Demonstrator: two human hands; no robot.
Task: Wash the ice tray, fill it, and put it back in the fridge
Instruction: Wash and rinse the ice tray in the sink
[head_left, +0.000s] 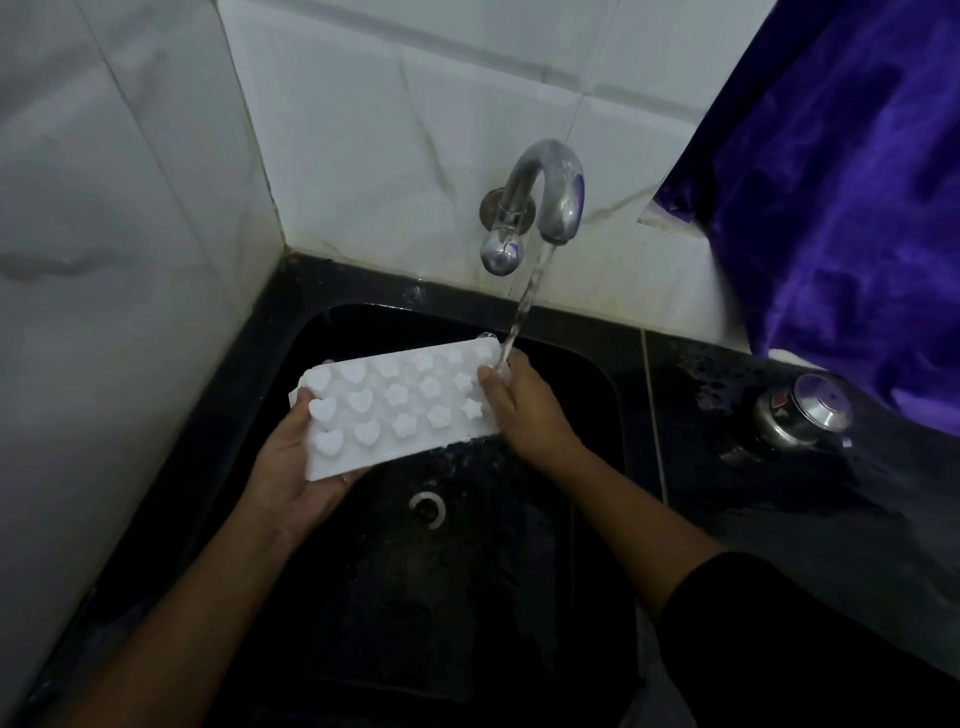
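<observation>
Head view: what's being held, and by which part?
The white ice tray, by both hands: left hand grips its left end from below, right hand grips its right end under the tap water.

No legible txt or nos., red label (779, 401) on steel pot (804, 415), maybe print, too blurry

Ice tray (400, 405) over the sink (582, 457), above the drain (427, 509). Left grip (291, 467) at its left end, right grip (524, 410) at its right end. Tap (550, 192) on the wall behind, its water stream (524, 301) landing at the tray's right end. Metal vessel (802, 415) on the bench (727, 499) right of the sink, cloth (857, 208) hanging behind it.
</observation>
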